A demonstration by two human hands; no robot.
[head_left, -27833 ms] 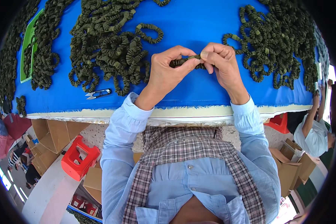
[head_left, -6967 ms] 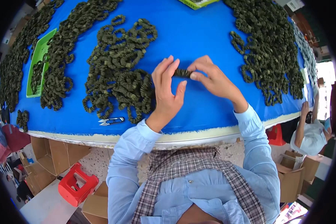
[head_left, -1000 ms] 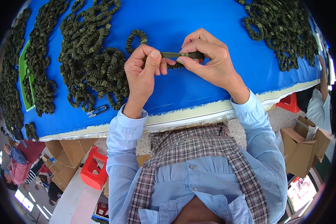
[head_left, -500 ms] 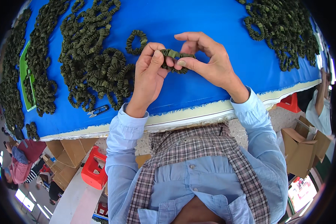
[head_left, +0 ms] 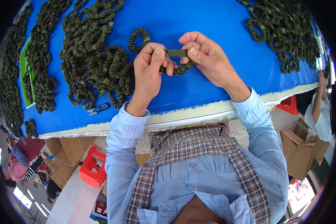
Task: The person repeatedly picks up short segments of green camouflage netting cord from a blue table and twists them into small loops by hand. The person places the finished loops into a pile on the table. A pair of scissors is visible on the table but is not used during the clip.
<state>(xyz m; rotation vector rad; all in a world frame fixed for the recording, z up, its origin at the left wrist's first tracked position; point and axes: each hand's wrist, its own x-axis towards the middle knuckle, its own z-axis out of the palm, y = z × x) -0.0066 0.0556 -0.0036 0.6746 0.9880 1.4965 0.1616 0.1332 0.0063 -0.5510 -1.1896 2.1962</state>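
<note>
A dark green scrunchie (head_left: 176, 53) is held between my two hands above the blue table, one stretch of its band pulled flat and smooth. My left hand (head_left: 150, 65) pinches one end of that stretch between thumb and fingers. The other end is gripped by my right hand (head_left: 207, 56), thumb on top. The gathered rest of the ring hangs below, partly hidden by my left fingers. Just beyond my left hand lies a single scrunchie (head_left: 139, 39). To its left is a heap of similar scrunchies (head_left: 97, 71).
Thread snips (head_left: 99, 109) lie near the table's front edge. Further left, a green tray (head_left: 25, 74) sits among more scrunchies; another pile (head_left: 282, 33) is at the far right. Red stools (head_left: 93, 167) and cardboard boxes (head_left: 298, 149) stand below. Other people are at both sides.
My right thumb has come down onto the scrunchie, and the hands now stretch one section of it flat, where before it was bunched up.
</note>
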